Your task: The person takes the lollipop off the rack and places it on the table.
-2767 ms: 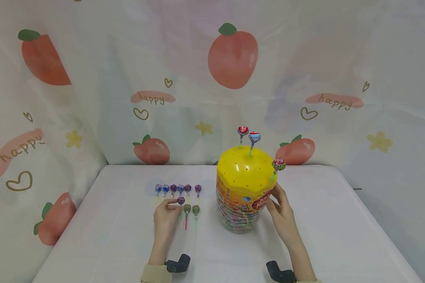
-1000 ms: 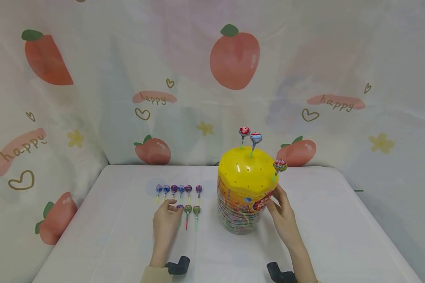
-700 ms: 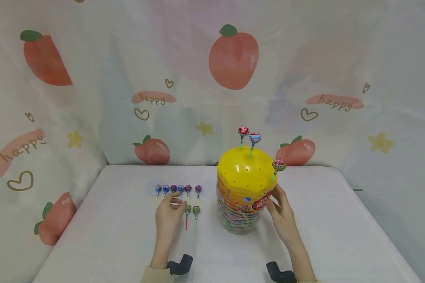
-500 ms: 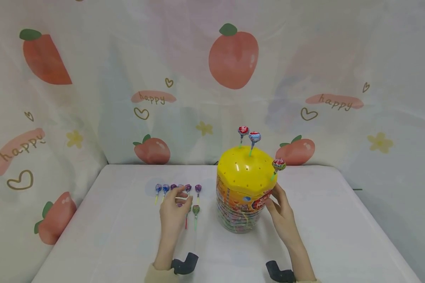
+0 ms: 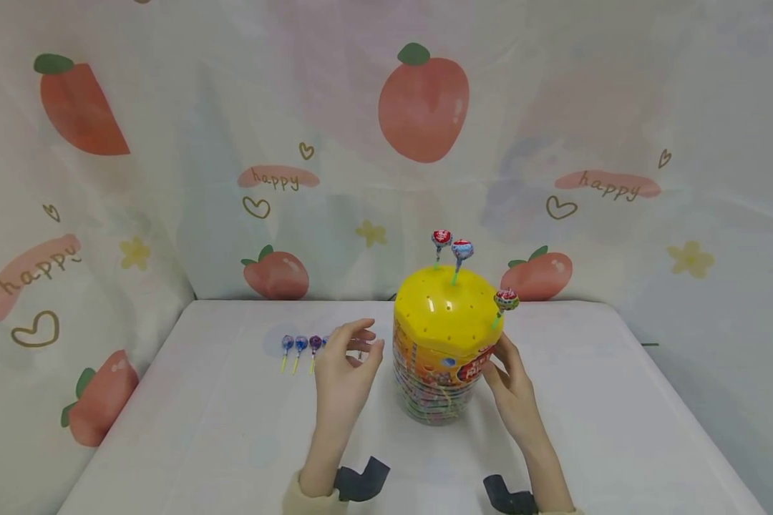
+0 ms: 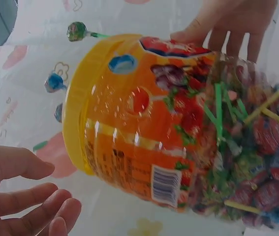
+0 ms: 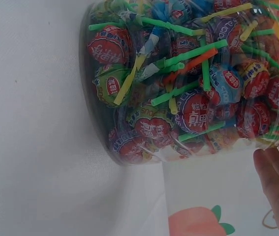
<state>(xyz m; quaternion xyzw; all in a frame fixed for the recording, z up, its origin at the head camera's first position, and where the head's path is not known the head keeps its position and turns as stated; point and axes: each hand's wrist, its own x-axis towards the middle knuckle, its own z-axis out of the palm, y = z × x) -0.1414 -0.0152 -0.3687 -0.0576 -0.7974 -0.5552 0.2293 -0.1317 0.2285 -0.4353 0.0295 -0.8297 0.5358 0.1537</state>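
Observation:
A big candy jar (image 5: pixel 438 386) with a yellow perforated lid (image 5: pixel 447 311) stands upright on the table, packed with wrapped lollipops. Three lollipops stick up from the lid, among them a blue one (image 5: pixel 462 250) and a green-and-red one (image 5: pixel 506 299). My left hand (image 5: pixel 348 372) hovers just left of the jar, thumb and fingers parted with nothing between them. The left wrist view shows these bare fingers (image 6: pixel 31 206) beside the yellow lid. My right hand (image 5: pixel 515 397) rests against the jar's right side, thumb in front and fingers extended along it.
Several lollipops lie in a row on the white table (image 5: pixel 200 429), including a blue one (image 5: pixel 288 343) and a purple one (image 5: pixel 315 343). My left hand hides others behind it. A printed fabric backdrop (image 5: pixel 348 93) surrounds the table's back and sides.
My left hand has let go of a purple lollipop at the front row's left end, then moved right and up toward the jar. The right hand and jar have stayed put.

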